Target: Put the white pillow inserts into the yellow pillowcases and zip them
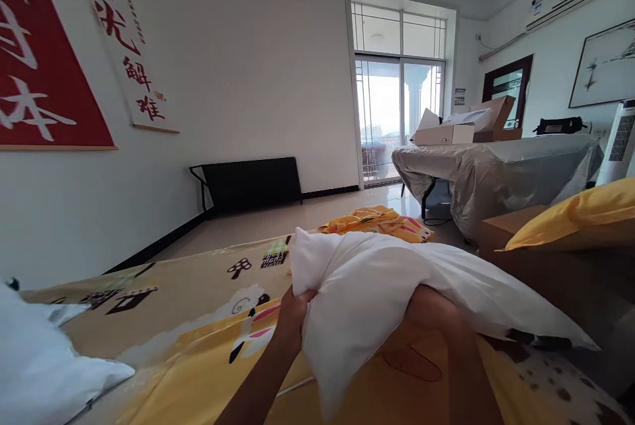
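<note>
A plump white pillow (367,279) is held up in front of me, over a yellow cartoon-print cloth (198,359). My left hand (296,309) is closed on the pillow's left edge, with the thumb lying on the white fabric. At the lower middle edge my right hand (434,307) grips the pillow from below; its fingers are hidden under the folds. The pillow's right end stretches out to a pointed corner, with a dark patch beneath it.
Another white pillow (44,352) lies at far left on the beige printed sheet (198,266). Crumpled orange cloth (377,219) lies beyond. At right are a cardboard box (516,217) with a yellow pillow (580,213) and a plastic-covered table (476,167). A black folded table (253,186) leans against the wall.
</note>
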### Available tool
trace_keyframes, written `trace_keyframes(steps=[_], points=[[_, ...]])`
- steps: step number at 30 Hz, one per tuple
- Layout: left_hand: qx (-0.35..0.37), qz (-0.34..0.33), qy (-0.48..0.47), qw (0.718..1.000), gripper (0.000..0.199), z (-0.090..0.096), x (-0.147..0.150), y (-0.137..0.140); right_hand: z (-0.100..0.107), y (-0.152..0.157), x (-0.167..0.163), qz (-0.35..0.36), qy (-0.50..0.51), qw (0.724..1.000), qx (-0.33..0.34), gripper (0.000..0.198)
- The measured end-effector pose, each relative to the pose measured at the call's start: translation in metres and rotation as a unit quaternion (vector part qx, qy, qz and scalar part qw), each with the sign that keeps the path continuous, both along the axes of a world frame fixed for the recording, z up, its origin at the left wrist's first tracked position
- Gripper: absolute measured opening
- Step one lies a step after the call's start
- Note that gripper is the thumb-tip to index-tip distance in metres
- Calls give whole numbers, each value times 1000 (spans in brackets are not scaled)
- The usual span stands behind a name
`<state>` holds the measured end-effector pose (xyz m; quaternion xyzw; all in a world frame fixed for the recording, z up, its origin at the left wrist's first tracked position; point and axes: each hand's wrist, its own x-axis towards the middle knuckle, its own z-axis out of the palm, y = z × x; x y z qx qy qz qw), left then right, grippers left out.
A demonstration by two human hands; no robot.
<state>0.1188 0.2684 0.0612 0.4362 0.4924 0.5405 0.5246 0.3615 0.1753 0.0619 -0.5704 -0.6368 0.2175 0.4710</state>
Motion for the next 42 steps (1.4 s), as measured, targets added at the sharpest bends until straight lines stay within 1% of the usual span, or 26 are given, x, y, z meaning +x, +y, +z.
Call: trace_keyframes(steps=[2, 5, 6, 8, 9, 11, 12, 14, 15, 16, 18, 19, 21, 23, 24, 25, 26, 28, 29, 32, 34, 35, 37, 39, 40, 42], points=[[7, 6, 14, 1000, 35, -7, -11, -2, 6, -13, -8, -37, -103, 993, -31, 17], [26, 1, 43, 999, 32, -13, -24, -12, 23, -38, -21, -87, -268, 957, -62, 29], [38, -6, 55, 998, 31, -14, -27, -17, 30, -46, -26, -94, -297, 948, -57, 32], [75, -17, 80, 994, 31, -14, -32, -25, 42, -60, -39, -86, -291, 952, -27, 37], [99, -24, 96, 990, 29, -14, -35, -30, 45, -65, -46, -80, -267, 960, 3, 37], [151, -62, 133, 978, 24, -11, -40, -38, 48, -67, -63, -81, -195, 972, 103, 31], [176, -91, 150, 969, 21, -9, -42, -42, 47, -65, -70, -93, -157, 969, 166, 26], [217, -148, 175, 949, 22, -4, -48, -49, 44, -54, -81, -129, -105, 947, 275, 17], [233, -165, 182, 941, 23, -1, -50, -53, 43, -45, -84, -142, -90, 936, 309, 23], [246, -174, 187, 935, 25, 1, -53, -56, 44, -35, -84, -145, -79, 931, 325, 34], [271, -188, 196, 924, 27, 5, -57, -61, 54, -13, -76, -118, -55, 941, 311, 61], [285, -200, 199, 916, 28, 6, -59, -63, 62, -1, -70, -83, -42, 955, 282, 71], [312, -232, 200, 899, 31, 6, -60, -66, 83, 22, -57, 39, -35, 978, 204, 80], [336, -259, 199, 883, 37, 4, -60, -69, 104, 42, -48, 167, -45, 981, 86, 75], [345, -266, 201, 878, 38, 4, -60, -71, 111, 49, -47, 208, -56, 976, 22, 69], [349, -268, 204, 875, 39, 3, -60, -72, 116, 55, -47, 227, -72, 971, -31, 61], [348, -267, 206, 875, 38, 3, -60, -73, 118, 59, -49, 228, -95, 966, -76, 54], [335, -262, 213, 880, 40, 4, -62, -77, 116, 63, -57, 191, -155, 962, -119, 44], [321, -259, 221, 884, 43, 5, -65, -79, 113, 64, -63, 167, -186, 961, -119, 41], [260, -259, 267, 891, 54, 10, -74, -83, 101, 65, -79, 82, -253, 961, -79, 35], [223, -248, 283, 899, 64, 9, -79, -80, 96, 67, -88, 41, -267, 961, -56, 34], [209, -232, 278, 908, 66, 7, -80, -76, 95, 68, -92, 34, -270, 961, -51, 34], [188, -183, 251, 932, 61, -3, -79, -63, 95, 70, -102, 43, -279, 959, -37, 36], [164, -147, 225, 949, 45, -18, -77, -46, 94, 67, -115, 32, -314, 949, -4, 38], [153, -143, 212, 955, 39, -26, -78, -38, 91, 64, -123, 15, -343, 939, 17, 39], [140, -155, 177, 962, 35, -43, -82, -24, 80, 53, -142, -15, -415, 907, 60, 38]])
